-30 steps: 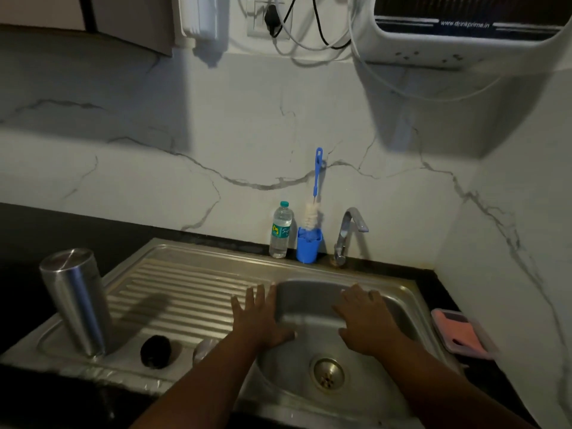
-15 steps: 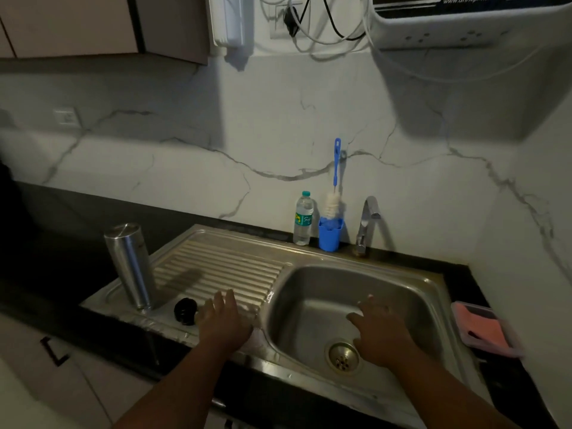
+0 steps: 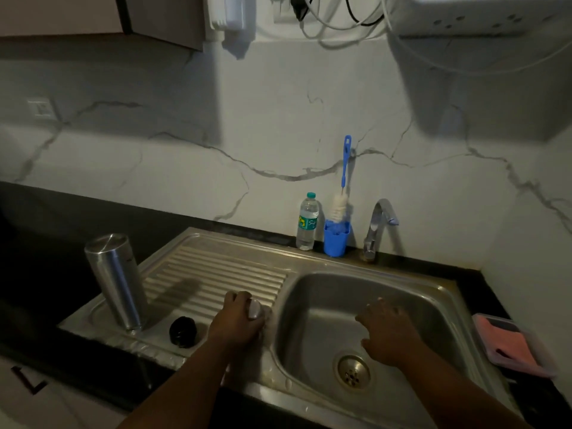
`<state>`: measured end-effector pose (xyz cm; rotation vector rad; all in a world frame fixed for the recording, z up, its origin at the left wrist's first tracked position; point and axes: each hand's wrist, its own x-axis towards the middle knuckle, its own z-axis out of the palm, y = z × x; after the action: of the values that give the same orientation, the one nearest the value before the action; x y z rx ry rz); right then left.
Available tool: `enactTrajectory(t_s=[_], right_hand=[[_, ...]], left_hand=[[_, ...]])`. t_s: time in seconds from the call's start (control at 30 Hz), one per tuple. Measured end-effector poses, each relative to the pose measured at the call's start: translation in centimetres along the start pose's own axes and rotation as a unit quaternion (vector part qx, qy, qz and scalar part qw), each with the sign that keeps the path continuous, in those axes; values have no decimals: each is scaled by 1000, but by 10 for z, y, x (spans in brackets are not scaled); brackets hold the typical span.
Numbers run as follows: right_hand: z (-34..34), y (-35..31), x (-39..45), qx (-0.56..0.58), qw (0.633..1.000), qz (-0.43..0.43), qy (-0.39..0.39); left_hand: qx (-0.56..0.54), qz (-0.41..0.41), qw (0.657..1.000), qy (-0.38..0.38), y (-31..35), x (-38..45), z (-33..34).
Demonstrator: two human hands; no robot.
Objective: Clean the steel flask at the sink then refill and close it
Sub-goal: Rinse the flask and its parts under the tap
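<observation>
Dim marble-backed steel sink (image 3: 439, 289): steel flask (image 3: 115, 283) stands inverted far left on the drainboard, seemingly draining; left hand (image 3: 236, 323) grips a small steel cap (image 3: 255, 308), right hand (image 3: 387, 332) hovers loosely spread, empty, over the basin.

— What's the person wearing?
— Nothing that shows. Both forearms are bare from the bottom edge of the view up to the wrists; no sleeves reach that far.
— Anything on the left hand (image 3: 236, 323)?
— No ring, watch or band that I can make out in this dim light.
— And the right hand (image 3: 388, 332)?
— Bare too, no glove.
</observation>
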<state>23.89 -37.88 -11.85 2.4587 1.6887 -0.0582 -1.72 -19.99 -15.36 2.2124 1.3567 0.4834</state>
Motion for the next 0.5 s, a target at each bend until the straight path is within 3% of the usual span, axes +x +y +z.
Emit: enactTrajectory(t_s=[0.37, 0.5], right_hand=[[-8, 13, 21, 54, 987, 153, -6], [4, 24, 24, 90, 976, 199, -14]], left_hand=[[-142, 158, 972, -102, 78, 94, 38], [-230, 132, 952, -150, 102, 107, 64]])
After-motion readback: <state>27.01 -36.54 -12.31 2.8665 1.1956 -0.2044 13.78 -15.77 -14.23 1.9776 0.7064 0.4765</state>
